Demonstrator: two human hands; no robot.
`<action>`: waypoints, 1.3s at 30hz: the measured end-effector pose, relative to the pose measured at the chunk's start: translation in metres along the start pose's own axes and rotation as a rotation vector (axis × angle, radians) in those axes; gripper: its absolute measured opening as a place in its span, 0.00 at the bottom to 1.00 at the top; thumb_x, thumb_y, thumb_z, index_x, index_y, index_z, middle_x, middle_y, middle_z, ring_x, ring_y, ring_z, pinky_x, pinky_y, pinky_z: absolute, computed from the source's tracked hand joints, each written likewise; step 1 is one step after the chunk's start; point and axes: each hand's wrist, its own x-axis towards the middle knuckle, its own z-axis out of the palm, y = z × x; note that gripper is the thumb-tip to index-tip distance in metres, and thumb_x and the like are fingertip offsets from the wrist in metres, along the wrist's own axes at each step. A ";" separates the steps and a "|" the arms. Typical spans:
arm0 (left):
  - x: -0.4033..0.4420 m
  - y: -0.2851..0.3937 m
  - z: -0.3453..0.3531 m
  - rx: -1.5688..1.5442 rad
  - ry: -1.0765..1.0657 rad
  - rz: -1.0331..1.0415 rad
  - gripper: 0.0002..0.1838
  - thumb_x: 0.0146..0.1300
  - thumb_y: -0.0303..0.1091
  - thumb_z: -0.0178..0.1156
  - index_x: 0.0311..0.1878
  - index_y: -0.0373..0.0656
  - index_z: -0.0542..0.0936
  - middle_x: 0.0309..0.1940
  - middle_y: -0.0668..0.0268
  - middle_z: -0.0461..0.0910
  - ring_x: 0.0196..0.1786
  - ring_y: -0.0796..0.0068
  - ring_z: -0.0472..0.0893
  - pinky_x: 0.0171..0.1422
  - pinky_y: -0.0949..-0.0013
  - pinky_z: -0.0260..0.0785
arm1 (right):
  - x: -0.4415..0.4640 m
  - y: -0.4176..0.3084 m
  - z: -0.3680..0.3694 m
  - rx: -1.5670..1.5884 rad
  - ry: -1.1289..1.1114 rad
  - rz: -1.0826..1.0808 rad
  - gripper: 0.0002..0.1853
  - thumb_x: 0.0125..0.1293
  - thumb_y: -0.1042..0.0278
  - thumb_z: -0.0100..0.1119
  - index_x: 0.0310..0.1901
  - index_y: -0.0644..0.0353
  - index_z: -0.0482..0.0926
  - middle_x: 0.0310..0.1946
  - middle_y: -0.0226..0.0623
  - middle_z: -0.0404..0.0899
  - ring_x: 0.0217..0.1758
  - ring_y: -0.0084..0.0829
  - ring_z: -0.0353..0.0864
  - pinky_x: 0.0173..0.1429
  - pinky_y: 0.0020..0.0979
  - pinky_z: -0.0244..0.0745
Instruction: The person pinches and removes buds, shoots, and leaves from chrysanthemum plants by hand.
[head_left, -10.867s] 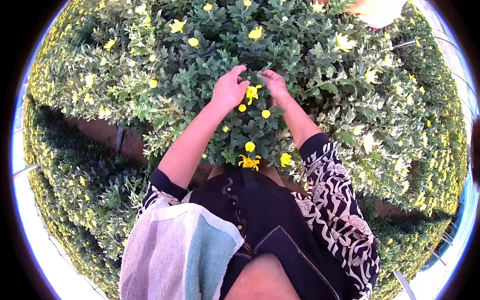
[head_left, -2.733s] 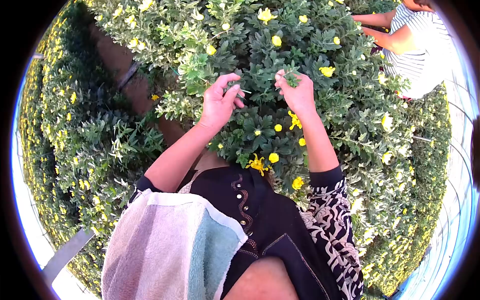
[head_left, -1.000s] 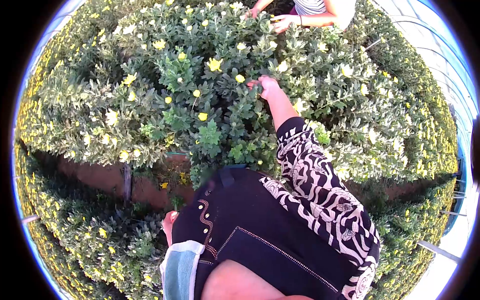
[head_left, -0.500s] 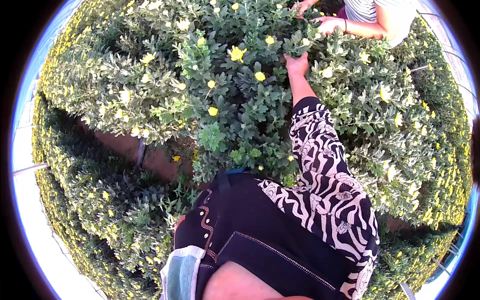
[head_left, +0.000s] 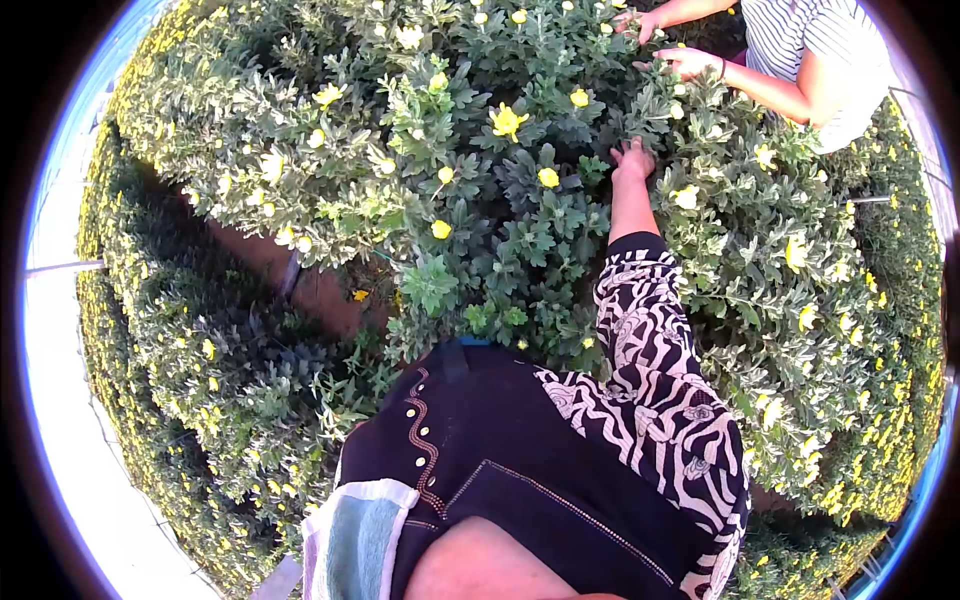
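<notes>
My right hand [head_left: 634,160] reaches forward among the leaves of a chrysanthemum plant, its fingers apart and touching the foliage; nothing shows in it. Just left of it is a yellow bloom [head_left: 548,178], with a larger open yellow flower [head_left: 508,121] a little farther up. Two more small yellow blooms [head_left: 441,229] stand nearer my body. My left hand is out of sight, somewhere beyond the dark garment [head_left: 480,420]. A striped towel [head_left: 360,545] hangs at the lower left.
A co-worker in a striped top [head_left: 800,50] leans over the plants at the upper right, both hands [head_left: 690,62] in the foliage. A strip of brown soil [head_left: 330,300] with a post lies to the left. Flowering rows curve along both sides.
Earlier both my hands were together over the plant, a green sprig in the right. Since then the left has dropped out of view, and the right has reached into other foliage without the sprig showing.
</notes>
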 end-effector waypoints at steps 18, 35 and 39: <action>-0.013 0.013 -0.030 0.067 -0.015 -0.023 0.18 0.60 0.32 0.67 0.52 0.37 0.79 0.44 0.57 0.84 0.48 0.71 0.83 0.55 0.68 0.73 | 0.041 0.037 -0.041 -0.094 -0.092 0.233 0.11 0.68 0.67 0.50 0.51 0.54 0.75 0.42 0.40 0.82 0.37 0.41 0.86 0.40 0.49 0.77; 0.097 0.193 -0.087 0.063 -0.375 0.747 0.11 0.67 0.25 0.59 0.52 0.37 0.79 0.43 0.66 0.83 0.48 0.78 0.81 0.54 0.73 0.72 | -0.379 -0.136 -0.055 -0.777 -0.636 -0.341 0.10 0.73 0.64 0.53 0.42 0.61 0.81 0.23 0.30 0.82 0.31 0.24 0.81 0.48 0.29 0.73; 0.103 0.234 -0.081 -0.091 -0.646 0.784 0.14 0.63 0.22 0.62 0.53 0.38 0.79 0.46 0.67 0.81 0.46 0.81 0.80 0.50 0.76 0.72 | -0.491 -0.094 -0.106 -1.199 -0.795 0.111 0.12 0.69 0.62 0.60 0.45 0.61 0.81 0.25 0.33 0.82 0.28 0.21 0.80 0.40 0.28 0.74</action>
